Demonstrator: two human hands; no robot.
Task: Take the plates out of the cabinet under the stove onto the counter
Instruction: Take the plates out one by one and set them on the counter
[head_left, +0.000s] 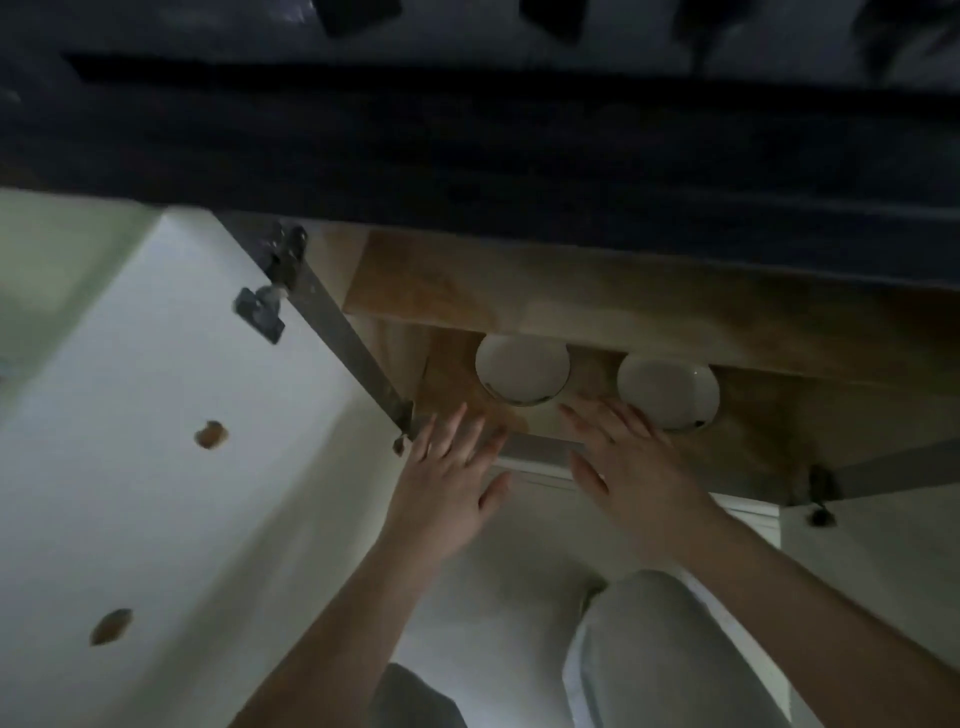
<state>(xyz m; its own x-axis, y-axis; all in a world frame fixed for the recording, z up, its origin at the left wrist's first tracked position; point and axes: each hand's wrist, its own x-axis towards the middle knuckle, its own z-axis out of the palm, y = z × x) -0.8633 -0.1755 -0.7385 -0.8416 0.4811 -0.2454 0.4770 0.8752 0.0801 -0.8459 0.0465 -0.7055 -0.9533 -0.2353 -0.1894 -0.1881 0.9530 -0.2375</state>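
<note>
reaching into the open cabinet (597, 291) at frame centre, both hands are spread wide and hold nothing. the left hand (449, 478) hovers below the left plate (522, 369); the right hand (631, 457) has fingertips just beside the right plate (668, 389). two plates, both on the shelf. the step looks like the first pickup; next calls for closing fingers under a rim.

One head-worn camera looks steeply down from close above. It faces into the open cabinet (597, 312) beneath the dark desk (467, 156) edge.
</note>
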